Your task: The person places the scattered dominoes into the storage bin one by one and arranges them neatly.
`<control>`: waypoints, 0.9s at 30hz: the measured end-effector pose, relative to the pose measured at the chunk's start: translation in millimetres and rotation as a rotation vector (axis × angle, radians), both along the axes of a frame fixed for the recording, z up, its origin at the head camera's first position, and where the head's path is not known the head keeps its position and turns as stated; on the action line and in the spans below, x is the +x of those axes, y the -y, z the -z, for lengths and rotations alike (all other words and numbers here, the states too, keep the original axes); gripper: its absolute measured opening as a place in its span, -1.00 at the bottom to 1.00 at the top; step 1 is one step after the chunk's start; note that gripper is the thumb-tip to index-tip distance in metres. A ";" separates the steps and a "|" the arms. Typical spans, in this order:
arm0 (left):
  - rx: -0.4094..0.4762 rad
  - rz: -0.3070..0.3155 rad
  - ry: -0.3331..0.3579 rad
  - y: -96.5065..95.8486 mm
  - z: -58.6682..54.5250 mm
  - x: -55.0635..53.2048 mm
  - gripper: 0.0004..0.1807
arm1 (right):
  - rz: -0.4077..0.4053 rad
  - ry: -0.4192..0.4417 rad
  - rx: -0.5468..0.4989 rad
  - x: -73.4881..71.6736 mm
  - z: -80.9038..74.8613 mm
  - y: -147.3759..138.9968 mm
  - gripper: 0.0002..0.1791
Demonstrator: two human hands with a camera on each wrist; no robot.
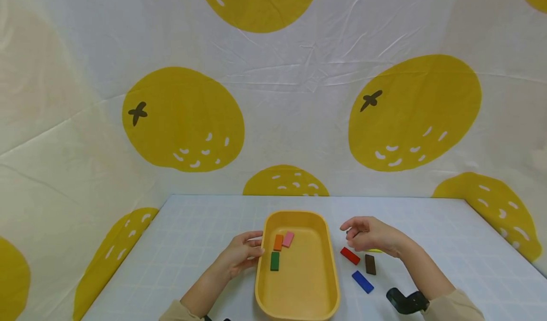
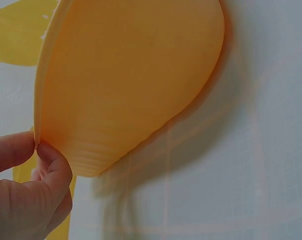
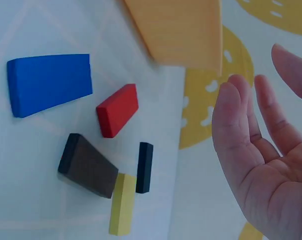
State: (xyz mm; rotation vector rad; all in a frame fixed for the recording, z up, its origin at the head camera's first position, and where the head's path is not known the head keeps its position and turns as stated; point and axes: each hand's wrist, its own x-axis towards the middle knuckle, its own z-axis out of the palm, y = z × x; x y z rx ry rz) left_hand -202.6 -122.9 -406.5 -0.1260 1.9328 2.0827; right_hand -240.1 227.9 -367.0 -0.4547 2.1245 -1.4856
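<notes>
My left hand [image 1: 242,254] pinches the left rim of a yellow plastic tray [image 1: 305,283] between thumb and fingers, as the left wrist view shows. Inside the tray lie an orange block [image 1: 278,242], a pink block [image 1: 288,239] and a green block [image 1: 275,261]. My right hand [image 1: 371,234] hovers to the right of the tray, fingers loosely bent and holding nothing. On the table around it are a red block [image 3: 117,110], a brown block [image 3: 88,165], a blue block [image 3: 50,85], a yellow block [image 3: 122,204] and a black block [image 3: 145,167]. The hand partly hides the yellow one in the head view.
The table [image 1: 183,226] has a pale checked cover. Behind it and at its sides hangs a white cloth [image 1: 295,121] printed with large yellow fruit. A black strap end [image 1: 407,302] sticks out by the right wrist.
</notes>
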 end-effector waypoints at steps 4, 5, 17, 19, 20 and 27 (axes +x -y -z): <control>-0.003 0.000 -0.004 0.7 -0.1 -0.1 -0.41 | 0.006 0.011 0.008 3.3 7.3 -9.7 -0.52; -0.004 0.001 -0.004 0.9 -0.2 -0.1 -0.41 | 0.008 0.010 0.015 4.4 9.6 -11.8 -0.52; -0.002 0.002 -0.005 -0.2 -1.6 0.5 -0.42 | 0.094 0.033 0.079 14.6 29.0 -33.9 -0.47; -0.002 0.000 -0.004 0.0 -1.7 0.3 -0.42 | 0.120 0.040 0.104 15.6 32.4 -36.9 -0.45; -0.002 0.000 -0.005 0.1 -1.6 0.2 -0.42 | 0.129 0.044 0.113 16.3 33.8 -38.5 -0.45; 0.001 -0.004 0.008 -0.3 -0.7 -0.1 -0.42 | 0.160 0.065 0.144 20.3 44.3 -50.2 -0.46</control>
